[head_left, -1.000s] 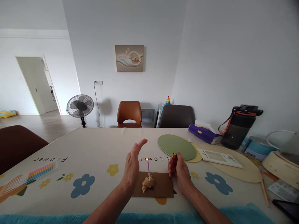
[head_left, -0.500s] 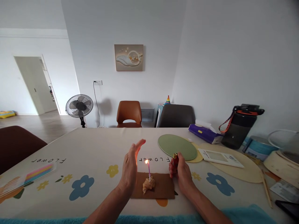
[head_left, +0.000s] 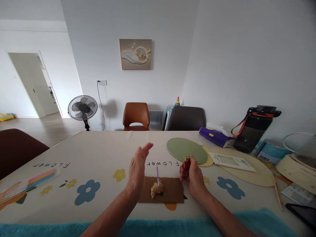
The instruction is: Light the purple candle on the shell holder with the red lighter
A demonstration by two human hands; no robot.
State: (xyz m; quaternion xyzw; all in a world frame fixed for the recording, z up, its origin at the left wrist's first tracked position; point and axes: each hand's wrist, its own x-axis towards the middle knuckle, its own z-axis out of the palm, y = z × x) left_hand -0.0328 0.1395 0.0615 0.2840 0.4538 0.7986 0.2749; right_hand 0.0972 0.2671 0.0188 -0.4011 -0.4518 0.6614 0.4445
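A small croissant (head_left: 157, 190) lies on a brown paper sheet (head_left: 172, 194) near the table's front edge. A thin purple candle (head_left: 157, 174) stands upright in it, and no flame shows on it now. My left hand (head_left: 137, 168) is open, fingers together and stretched out, held on edge just left of the candle like a screen. My right hand (head_left: 192, 174) is closed round a red lighter (head_left: 186, 163), to the right of the paper sheet.
A floral tablecloth (head_left: 98, 158) covers the table. Green (head_left: 186, 150) and yellow placemats, a purple tissue pack (head_left: 214, 136), a black bottle (head_left: 254, 128) and kitchen items sit right. A pack of coloured candles (head_left: 32, 181) lies far left. Chairs (head_left: 136, 115) and a fan (head_left: 82, 108) stand behind.
The candle's flame, lit in both earlier frames, is gone now. Both hands stay in much the same places; the view has tilted slightly.
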